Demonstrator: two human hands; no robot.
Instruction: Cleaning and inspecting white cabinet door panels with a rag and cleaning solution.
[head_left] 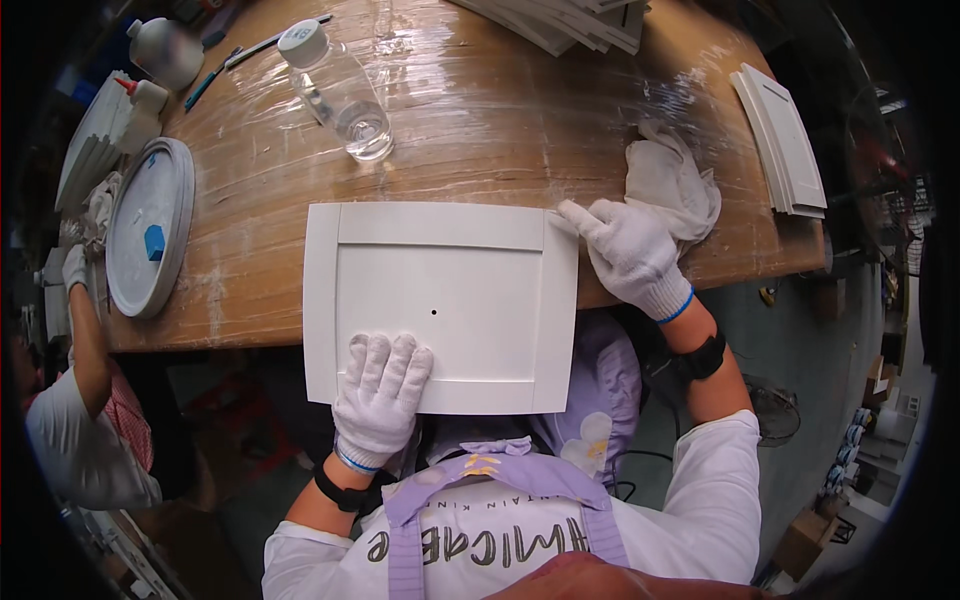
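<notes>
Nearest the person lay one white rectangular framed panel with one small dark hole in its recessed face. Its near part overhung the brown wooden table, perhaps to keep that edge within reach. Two hands in white knit gloves attended it. The left hand lay across the panel's near edge with four fingers stretched flat on its face, presumably to steady it; no thumb showed, so whether it pinched the edge could not be told. The right hand was at the panel's far right corner, index finger extended and the others bent, as if feeling or guiding that corner; whether it gripped anything could not be told.

Just beyond that corner lay one crumpled white cloth. Left of the panel, one round white lid carried one blue block, perhaps to keep it off the table; further left was a co-worker's gloved hand. Beyond the panel stood one clear plastic bottle, upright and partly filled. Well to the panel's right lay one stack of white panels, and farthest beyond it another white stack; their pieces overlapped too closely to count.
</notes>
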